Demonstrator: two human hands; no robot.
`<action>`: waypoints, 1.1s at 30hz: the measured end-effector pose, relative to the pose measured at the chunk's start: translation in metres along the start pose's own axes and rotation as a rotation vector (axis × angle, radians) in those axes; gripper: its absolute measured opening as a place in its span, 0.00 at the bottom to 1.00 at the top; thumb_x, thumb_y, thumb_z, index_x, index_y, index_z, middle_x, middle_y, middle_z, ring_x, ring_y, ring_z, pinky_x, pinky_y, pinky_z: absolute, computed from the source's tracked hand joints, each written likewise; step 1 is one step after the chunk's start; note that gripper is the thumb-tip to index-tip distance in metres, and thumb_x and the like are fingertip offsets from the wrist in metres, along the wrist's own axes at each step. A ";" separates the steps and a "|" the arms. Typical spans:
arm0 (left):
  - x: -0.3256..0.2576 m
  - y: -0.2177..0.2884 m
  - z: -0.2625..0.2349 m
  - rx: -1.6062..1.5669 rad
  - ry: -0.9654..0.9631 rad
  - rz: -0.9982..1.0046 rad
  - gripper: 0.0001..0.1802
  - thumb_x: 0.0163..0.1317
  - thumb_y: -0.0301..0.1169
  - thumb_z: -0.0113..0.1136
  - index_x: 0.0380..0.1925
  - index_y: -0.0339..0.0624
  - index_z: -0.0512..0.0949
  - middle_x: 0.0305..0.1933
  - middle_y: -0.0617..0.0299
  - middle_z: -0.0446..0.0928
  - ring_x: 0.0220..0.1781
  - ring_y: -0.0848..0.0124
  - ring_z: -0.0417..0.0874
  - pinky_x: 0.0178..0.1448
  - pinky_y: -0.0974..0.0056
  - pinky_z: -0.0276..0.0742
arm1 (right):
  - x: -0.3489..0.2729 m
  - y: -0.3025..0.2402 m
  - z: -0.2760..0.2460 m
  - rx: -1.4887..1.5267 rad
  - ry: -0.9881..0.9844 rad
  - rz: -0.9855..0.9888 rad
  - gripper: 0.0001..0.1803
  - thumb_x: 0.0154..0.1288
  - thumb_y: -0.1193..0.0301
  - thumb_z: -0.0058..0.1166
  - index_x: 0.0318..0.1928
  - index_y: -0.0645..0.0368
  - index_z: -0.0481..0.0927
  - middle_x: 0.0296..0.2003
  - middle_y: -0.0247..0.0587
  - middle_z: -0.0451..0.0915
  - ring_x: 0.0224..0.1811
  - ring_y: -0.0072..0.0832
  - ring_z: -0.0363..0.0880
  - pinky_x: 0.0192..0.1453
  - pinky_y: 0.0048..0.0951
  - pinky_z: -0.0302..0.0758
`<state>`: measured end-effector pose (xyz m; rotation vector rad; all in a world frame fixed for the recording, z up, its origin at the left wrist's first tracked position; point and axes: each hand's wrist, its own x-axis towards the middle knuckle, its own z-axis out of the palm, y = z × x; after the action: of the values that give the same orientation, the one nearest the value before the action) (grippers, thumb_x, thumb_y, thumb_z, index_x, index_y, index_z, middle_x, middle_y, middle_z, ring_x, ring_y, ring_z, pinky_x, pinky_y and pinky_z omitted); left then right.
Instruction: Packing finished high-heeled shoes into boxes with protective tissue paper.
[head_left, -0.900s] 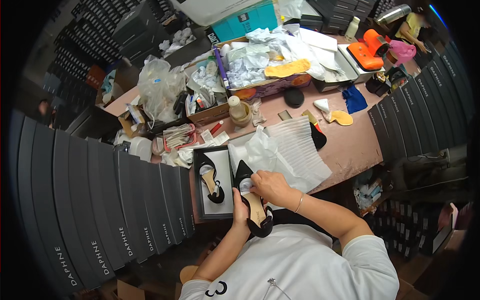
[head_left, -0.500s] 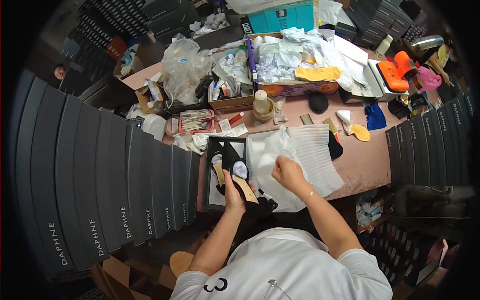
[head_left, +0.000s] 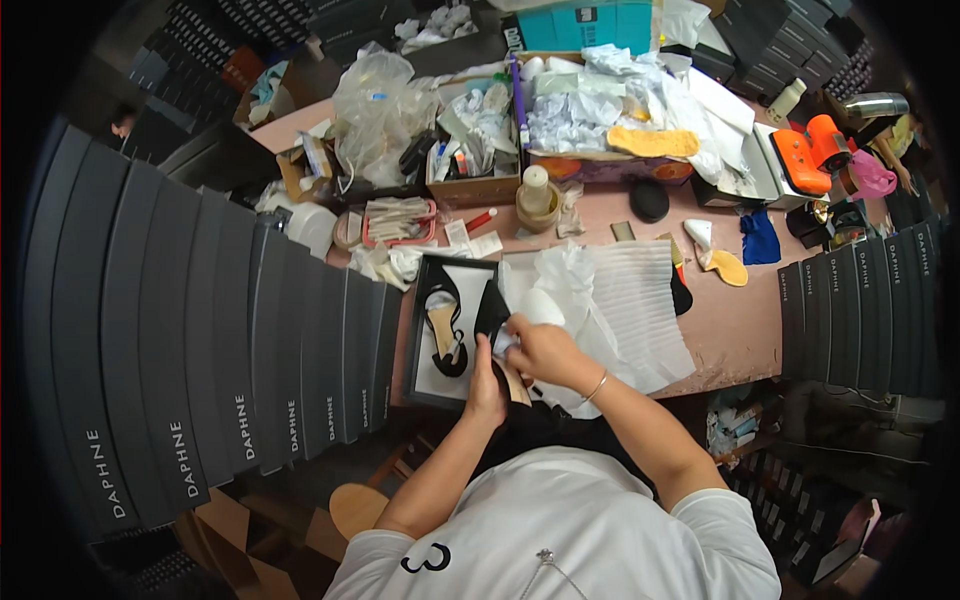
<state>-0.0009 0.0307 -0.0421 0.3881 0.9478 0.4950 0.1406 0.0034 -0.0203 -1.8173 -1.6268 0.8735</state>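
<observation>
Head view: two black shoes (head_left: pixel 446 325) (one boxed)

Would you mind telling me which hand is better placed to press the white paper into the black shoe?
Probably the right hand: it already pinches the white paper at the black shoe, while the left hand steadies that shoe from below.

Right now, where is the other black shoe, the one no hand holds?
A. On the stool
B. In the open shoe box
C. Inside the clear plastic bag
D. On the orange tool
B: the free black shoe lies on white paper inside the open shoe box, left of both hands.
</observation>
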 end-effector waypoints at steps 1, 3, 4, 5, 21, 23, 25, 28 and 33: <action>0.003 0.003 -0.001 0.025 0.029 -0.018 0.34 0.63 0.66 0.41 0.45 0.46 0.72 0.33 0.60 0.74 0.34 0.70 0.77 0.36 0.63 0.77 | -0.003 0.010 -0.005 0.071 -0.010 0.017 0.16 0.59 0.67 0.54 0.46 0.58 0.72 0.24 0.50 0.80 0.27 0.50 0.80 0.32 0.43 0.75; 0.007 0.011 -0.006 0.036 0.037 -0.029 0.35 0.63 0.66 0.40 0.45 0.45 0.72 0.36 0.61 0.74 0.36 0.70 0.77 0.37 0.63 0.77 | -0.004 0.013 -0.013 0.227 0.000 -0.006 0.14 0.60 0.69 0.53 0.46 0.58 0.73 0.24 0.48 0.81 0.26 0.47 0.80 0.31 0.40 0.74; 0.010 0.013 -0.003 0.043 0.041 -0.008 0.36 0.64 0.66 0.37 0.44 0.44 0.74 0.38 0.61 0.75 0.37 0.69 0.77 0.38 0.62 0.77 | -0.005 0.009 -0.019 0.312 0.033 -0.045 0.13 0.61 0.70 0.53 0.46 0.58 0.73 0.23 0.47 0.81 0.26 0.46 0.80 0.31 0.39 0.74; 0.008 0.010 -0.002 0.064 0.049 -0.018 0.33 0.65 0.64 0.37 0.46 0.46 0.70 0.39 0.61 0.74 0.37 0.70 0.77 0.38 0.61 0.77 | -0.008 0.008 -0.015 0.305 0.064 -0.099 0.13 0.62 0.67 0.53 0.44 0.60 0.72 0.22 0.47 0.80 0.25 0.45 0.80 0.31 0.39 0.75; 0.002 0.035 0.018 0.035 -0.060 0.027 0.32 0.65 0.64 0.40 0.44 0.46 0.72 0.35 0.62 0.73 0.30 0.70 0.75 0.33 0.65 0.75 | -0.021 -0.007 -0.037 -0.115 0.223 -0.158 0.21 0.54 0.61 0.63 0.48 0.51 0.77 0.33 0.39 0.76 0.32 0.40 0.79 0.33 0.37 0.76; -0.006 0.030 0.028 0.024 -0.153 -0.016 0.32 0.66 0.64 0.37 0.45 0.49 0.72 0.39 0.65 0.74 0.38 0.72 0.75 0.37 0.64 0.74 | -0.007 -0.009 -0.022 -0.353 0.186 -0.261 0.14 0.51 0.66 0.60 0.38 0.56 0.75 0.30 0.38 0.75 0.31 0.36 0.80 0.31 0.35 0.75; -0.012 0.021 0.028 0.021 -0.179 -0.043 0.34 0.66 0.64 0.34 0.50 0.47 0.71 0.43 0.62 0.76 0.41 0.69 0.77 0.37 0.62 0.75 | 0.004 0.000 -0.014 -0.476 0.166 -0.339 0.10 0.50 0.68 0.58 0.33 0.57 0.73 0.28 0.38 0.74 0.29 0.34 0.81 0.29 0.34 0.75; -0.022 0.022 0.028 0.032 -0.119 -0.083 0.34 0.66 0.64 0.33 0.49 0.48 0.71 0.43 0.62 0.76 0.41 0.70 0.77 0.35 0.62 0.74 | 0.001 0.004 -0.007 -0.498 0.136 -0.432 0.08 0.50 0.70 0.57 0.30 0.56 0.72 0.27 0.38 0.75 0.28 0.33 0.81 0.28 0.33 0.75; -0.002 0.027 0.003 0.041 -0.042 -0.020 0.35 0.63 0.67 0.35 0.44 0.49 0.74 0.36 0.65 0.74 0.34 0.70 0.76 0.33 0.63 0.76 | -0.026 -0.002 -0.015 -0.363 0.315 -0.395 0.11 0.48 0.73 0.58 0.35 0.56 0.76 0.26 0.36 0.75 0.25 0.33 0.78 0.29 0.32 0.73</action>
<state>-0.0058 0.0513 -0.0252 0.4240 0.9213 0.4482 0.1492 -0.0216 -0.0069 -1.6601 -1.9221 0.1160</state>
